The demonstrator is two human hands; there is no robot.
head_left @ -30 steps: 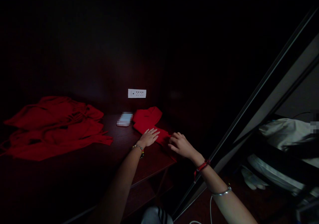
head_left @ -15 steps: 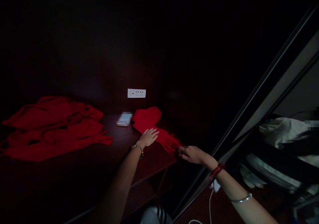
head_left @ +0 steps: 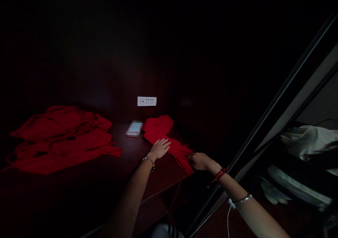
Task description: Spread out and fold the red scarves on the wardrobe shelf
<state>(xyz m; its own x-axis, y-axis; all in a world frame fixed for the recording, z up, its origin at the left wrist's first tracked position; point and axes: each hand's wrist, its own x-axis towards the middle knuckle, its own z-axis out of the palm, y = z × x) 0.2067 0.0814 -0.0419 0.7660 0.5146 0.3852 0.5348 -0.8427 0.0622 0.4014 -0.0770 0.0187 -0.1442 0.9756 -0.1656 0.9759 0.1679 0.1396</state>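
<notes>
A red fringed scarf [head_left: 157,126] lies bent on the dark wooden desk [head_left: 155,181], its tassels pointing toward the front right edge. My left hand [head_left: 160,148] rests flat on the scarf's near side with its fingers spread. At the tassel ends is my right hand [head_left: 200,161], its fingers bent together around the tips of the fringe. Farther left, a loose heap of similar red cloth [head_left: 63,135] with fringes spreads over the desk.
A blurred pale flat object [head_left: 134,128] lies beside the scarf. Behind it a white power socket [head_left: 147,101] is set in the dark wall. To the right, past a slanting frame [head_left: 285,97], are pale fabric [head_left: 307,139] and a white cable [head_left: 228,220] on the floor.
My right hand has moved right and down along the scarf's end, and the tassels now lie drawn out straighter. The left hand has stayed on the scarf.
</notes>
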